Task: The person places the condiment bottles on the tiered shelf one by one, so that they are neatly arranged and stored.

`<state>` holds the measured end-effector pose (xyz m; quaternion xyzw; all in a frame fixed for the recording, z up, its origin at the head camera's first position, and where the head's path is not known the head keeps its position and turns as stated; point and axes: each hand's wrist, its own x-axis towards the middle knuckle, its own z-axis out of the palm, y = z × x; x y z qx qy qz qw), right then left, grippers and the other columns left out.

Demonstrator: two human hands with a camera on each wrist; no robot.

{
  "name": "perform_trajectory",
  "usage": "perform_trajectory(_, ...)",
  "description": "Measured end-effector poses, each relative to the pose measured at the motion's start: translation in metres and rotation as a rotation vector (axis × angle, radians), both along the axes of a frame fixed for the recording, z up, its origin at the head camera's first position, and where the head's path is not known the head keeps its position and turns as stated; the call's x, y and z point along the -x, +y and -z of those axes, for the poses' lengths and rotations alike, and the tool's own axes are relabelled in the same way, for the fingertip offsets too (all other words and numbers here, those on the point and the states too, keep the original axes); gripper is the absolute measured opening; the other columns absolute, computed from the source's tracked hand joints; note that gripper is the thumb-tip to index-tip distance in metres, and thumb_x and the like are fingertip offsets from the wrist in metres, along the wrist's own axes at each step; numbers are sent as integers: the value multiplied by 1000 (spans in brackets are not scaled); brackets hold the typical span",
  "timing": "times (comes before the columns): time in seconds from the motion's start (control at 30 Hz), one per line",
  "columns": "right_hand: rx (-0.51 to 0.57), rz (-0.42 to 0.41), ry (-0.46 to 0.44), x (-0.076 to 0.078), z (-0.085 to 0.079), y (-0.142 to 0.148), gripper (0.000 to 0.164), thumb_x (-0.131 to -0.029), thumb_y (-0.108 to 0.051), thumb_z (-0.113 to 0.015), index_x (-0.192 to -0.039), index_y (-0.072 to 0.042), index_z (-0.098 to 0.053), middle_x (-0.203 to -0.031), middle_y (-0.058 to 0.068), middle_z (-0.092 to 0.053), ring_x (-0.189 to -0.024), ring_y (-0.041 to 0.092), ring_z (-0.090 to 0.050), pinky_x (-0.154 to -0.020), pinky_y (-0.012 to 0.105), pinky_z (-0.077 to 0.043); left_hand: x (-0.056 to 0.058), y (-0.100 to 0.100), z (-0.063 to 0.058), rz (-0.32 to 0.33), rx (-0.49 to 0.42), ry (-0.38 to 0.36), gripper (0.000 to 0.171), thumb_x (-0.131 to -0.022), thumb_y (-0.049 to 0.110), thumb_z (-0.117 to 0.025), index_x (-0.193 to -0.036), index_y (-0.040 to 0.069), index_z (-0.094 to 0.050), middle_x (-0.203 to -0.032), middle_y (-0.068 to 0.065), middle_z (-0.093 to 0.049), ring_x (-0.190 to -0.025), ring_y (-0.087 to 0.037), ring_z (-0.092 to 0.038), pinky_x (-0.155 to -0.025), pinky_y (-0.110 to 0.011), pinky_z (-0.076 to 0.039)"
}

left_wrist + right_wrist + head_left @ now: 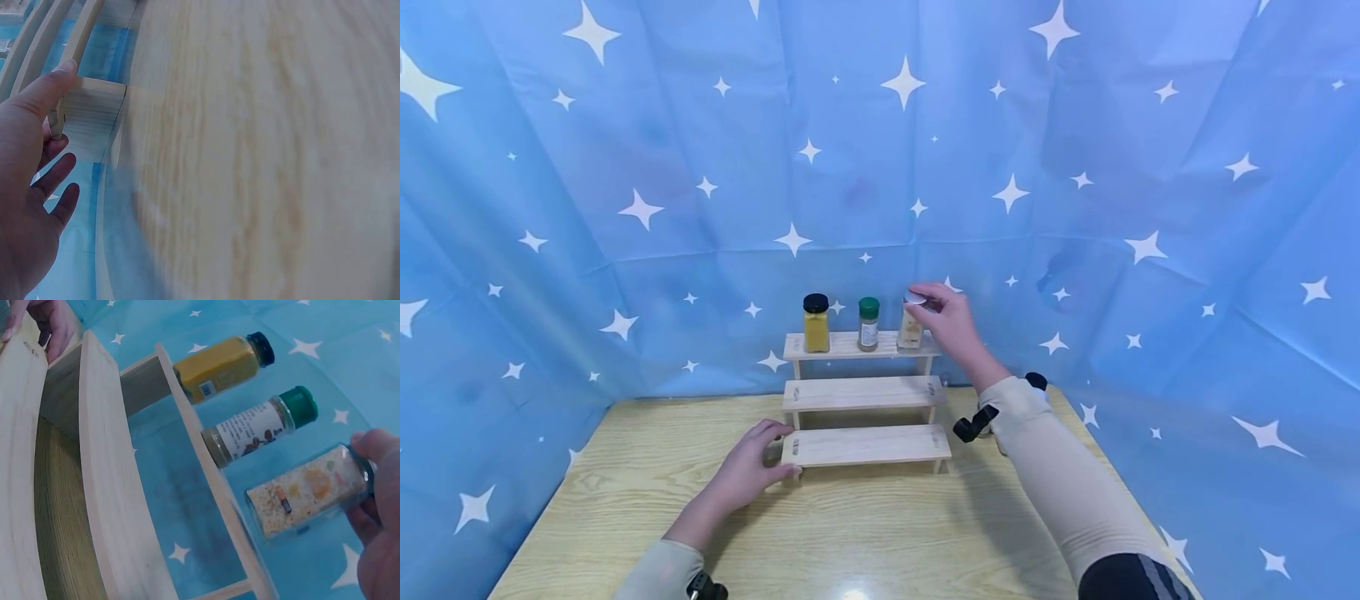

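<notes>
A three-step wooden rack (865, 446) stands on the table. My left hand (747, 467) pinches the left end of its lowest step, thumb and finger on the board in the left wrist view, the other fingers loose. At the right end of the top step, my right hand (951, 321) grips a clear spice jar (306, 490) by its lid. Pale flakes fill that jar, and its base is right by the board. Along the same step stand a green-capped spice bottle (868, 325) in the middle and a black-capped jar of yellow powder (816, 323) at the left.
More bottles stand on the table right of the rack, mostly hidden behind my right sleeve; one black cap (1036, 381) shows. A blue curtain (865, 167) with white stars hangs close behind the rack and along both sides of the wooden table (647, 442).
</notes>
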<state>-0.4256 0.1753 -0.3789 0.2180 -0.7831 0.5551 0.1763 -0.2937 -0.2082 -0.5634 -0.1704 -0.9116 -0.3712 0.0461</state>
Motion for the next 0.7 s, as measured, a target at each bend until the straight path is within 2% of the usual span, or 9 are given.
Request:
perform_trajectory(0.37,6,20,1,12,11,-3,38,-104,-10,-80,-139,3,-74,-138,17,-70,-127,33,-67,-109,36,-59,1,-1,1,-7,15,7,73,-93,35,-93,-155,11,-62,-149,-6,-61,-138,-36,-61,-113,-59,-54)
perform_trajectory(0.53,34,8,14,12,15,-4,38,-104,-12,-80,-140,0,-74,-138,16,-71,-123,30,-68,-102,26,-59,2,-1,1,-7,6,9,71,-93,35,-93,-153,11,-64,-147,-6,-62,-136,-35,-62,-113,-58,-55)
perform_trajectory(0.7,71,1,-10,10,20,-5,39,-105,-13,-80,-141,-2,-73,-138,15,-71,-117,25,-67,-94,20,-57,2,-1,2,-2,5,10,71,-94,37,-92,-153,12,-64,-147,-6,-62,-136,-35,-62,-113,-58,-55)
